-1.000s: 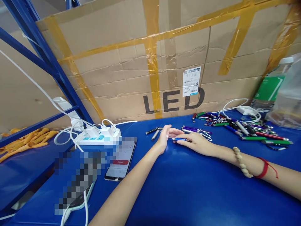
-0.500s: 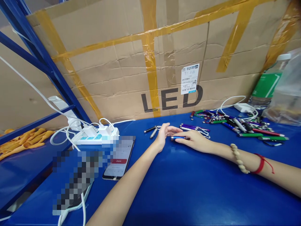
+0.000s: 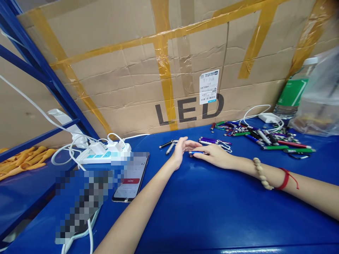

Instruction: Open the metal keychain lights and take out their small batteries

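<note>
My right hand (image 3: 214, 155) rests low over the blue table (image 3: 212, 211), its thumb and fingers closed on a small blue metal penlight (image 3: 199, 153). The penlight lies nearly level and its tip points left, toward my left palm. Cupped around that tip is my left hand (image 3: 182, 150), fingers apart and curved, with nothing visible in it. Just behind the hands lie purple and silver penlights (image 3: 212, 141) with white cords. A black penlight (image 3: 166, 144) and a silver penlight (image 3: 170, 148) lie left of my left hand.
A pile of coloured penlights (image 3: 265, 135) spreads at the right, beside a bottle (image 3: 292, 91) and a plastic bag (image 3: 320, 102). Left are a phone (image 3: 131, 180), a power strip (image 3: 92, 158) and white cables. A large cardboard box (image 3: 127, 84) stands behind.
The view has shifted slightly, so the scene sits further left. The number on the phone screen went from 41 to 42. Both hands keep nearly the same pose around the blue penlight.
</note>
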Available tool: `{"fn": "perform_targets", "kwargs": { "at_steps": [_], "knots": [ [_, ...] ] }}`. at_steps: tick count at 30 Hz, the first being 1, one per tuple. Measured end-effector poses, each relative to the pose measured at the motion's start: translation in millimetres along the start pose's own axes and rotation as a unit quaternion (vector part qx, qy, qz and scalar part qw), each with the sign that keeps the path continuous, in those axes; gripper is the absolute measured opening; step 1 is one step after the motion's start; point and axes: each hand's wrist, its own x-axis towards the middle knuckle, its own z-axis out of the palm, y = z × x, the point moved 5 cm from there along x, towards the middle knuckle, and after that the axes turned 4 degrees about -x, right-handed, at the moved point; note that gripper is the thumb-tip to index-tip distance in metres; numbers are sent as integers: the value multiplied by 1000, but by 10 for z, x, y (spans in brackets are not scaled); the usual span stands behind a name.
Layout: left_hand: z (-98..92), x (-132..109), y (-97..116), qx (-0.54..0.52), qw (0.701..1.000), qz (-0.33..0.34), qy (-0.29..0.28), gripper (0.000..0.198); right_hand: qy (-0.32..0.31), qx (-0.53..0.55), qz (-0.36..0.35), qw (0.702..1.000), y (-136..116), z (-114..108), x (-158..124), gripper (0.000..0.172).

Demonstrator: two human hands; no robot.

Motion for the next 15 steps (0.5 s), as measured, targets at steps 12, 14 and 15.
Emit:
{"fn": "perform_targets", "kwargs": {
  "at_steps": [12, 14, 15],
  "knots": [
    [19, 5, 0, -2, 1000, -10, 0, 55, 5, -5, -15, 1000, 31, 24, 4, 39],
    [19, -1, 5, -1, 1000, -10, 2, 55, 7, -4, -15, 1000, 30, 22, 5, 39],
    [19, -4, 5, 1, 1000, -10, 2, 55, 6, -2, -14, 1000, 28, 20, 5, 39]
  ]
}}
